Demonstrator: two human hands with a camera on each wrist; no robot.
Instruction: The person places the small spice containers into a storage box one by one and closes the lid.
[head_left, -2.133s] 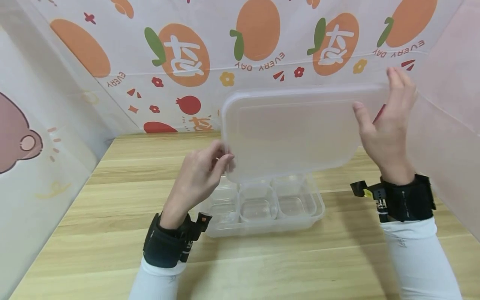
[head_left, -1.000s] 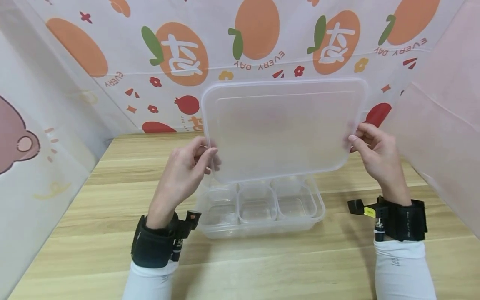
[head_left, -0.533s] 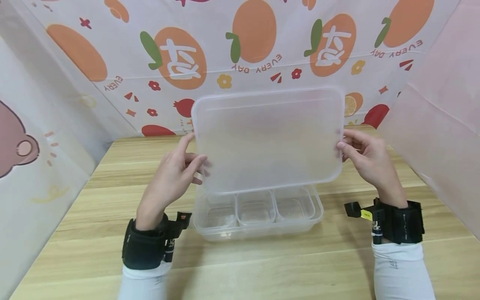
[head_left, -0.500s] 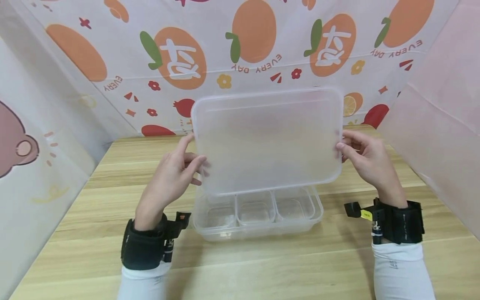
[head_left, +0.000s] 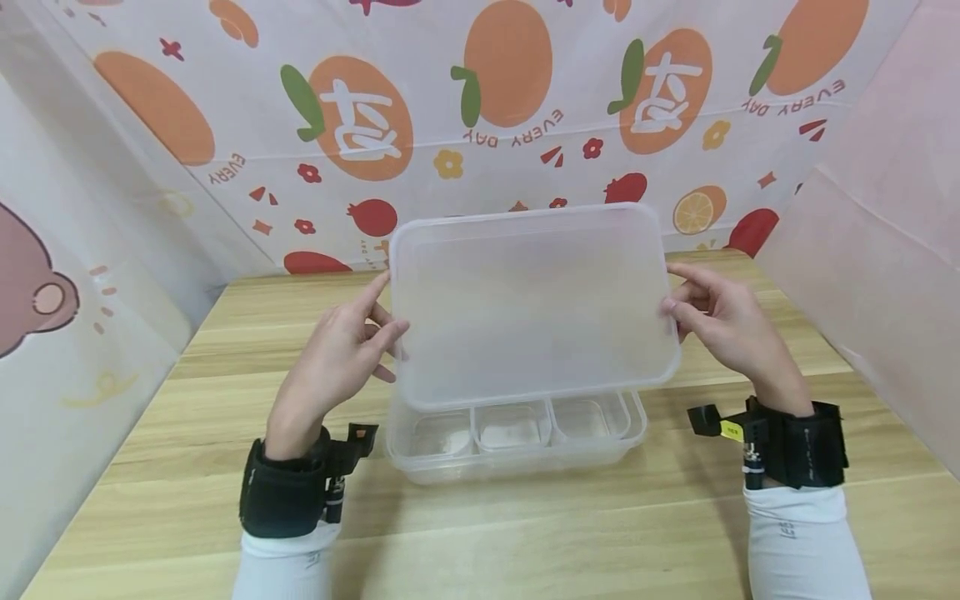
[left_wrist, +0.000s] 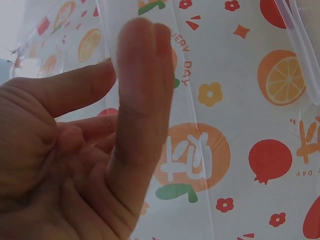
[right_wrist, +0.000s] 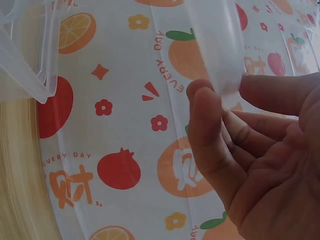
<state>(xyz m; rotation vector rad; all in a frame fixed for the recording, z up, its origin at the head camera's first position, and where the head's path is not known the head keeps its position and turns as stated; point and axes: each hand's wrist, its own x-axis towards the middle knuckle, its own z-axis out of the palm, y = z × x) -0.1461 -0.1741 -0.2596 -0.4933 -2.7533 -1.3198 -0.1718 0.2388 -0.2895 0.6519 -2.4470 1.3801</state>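
A frosted, translucent plastic lid (head_left: 532, 308) is held tilted above a clear food storage box (head_left: 517, 462), covering the box's back part from the head view. Three small inner containers (head_left: 512, 427) show along the front of the box. My left hand (head_left: 333, 354) pinches the lid's left edge between thumb and fingers. On the opposite side, my right hand (head_left: 727, 329) grips the right edge, thumb on the near face. The right wrist view shows the lid (right_wrist: 220, 45) between thumb and fingers. In the left wrist view, my fingers (left_wrist: 140, 95) partly hide the lid's edge.
The box stands on a light wood-grain table (head_left: 525, 533). A white sheet printed with oranges (head_left: 510, 62) hangs behind the table. Pale sheets stand on the left (head_left: 112, 208) and right (head_left: 885, 250) sides. Black camera straps wrap both wrists.
The right hand, earlier with fingers spread near the lid's upper right, has come down to hold its right edge. The lid has shifted left and lowered toward the box.
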